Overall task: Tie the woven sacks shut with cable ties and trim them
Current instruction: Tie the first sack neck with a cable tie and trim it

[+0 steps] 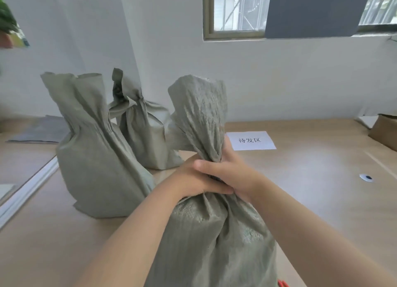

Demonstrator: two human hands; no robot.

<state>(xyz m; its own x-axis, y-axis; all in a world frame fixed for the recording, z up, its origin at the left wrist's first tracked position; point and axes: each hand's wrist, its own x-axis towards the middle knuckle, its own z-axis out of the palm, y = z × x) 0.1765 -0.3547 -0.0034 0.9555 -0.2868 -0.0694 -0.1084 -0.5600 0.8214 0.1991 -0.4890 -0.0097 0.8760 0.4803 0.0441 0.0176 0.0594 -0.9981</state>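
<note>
A grey-green woven sack (214,239) stands right in front of me on the wooden table (311,190). Its top is gathered into a neck, and the loose mouth (202,110) rises above my hands. My left hand (189,179) wraps the neck from the left and my right hand (232,170) wraps it from the right, fingers overlapping. A second sack (94,157) with a pinched neck stands to the left. A third, smaller sack (146,134) stands behind it near the wall. No cable tie is visible.
A white paper label with printed characters (251,140) lies on the table beyond the sack. A brown cardboard box (384,132) sits at the far right. A small round cable hole (366,177) is in the tabletop. Something red (282,283) peeks out at the bottom edge.
</note>
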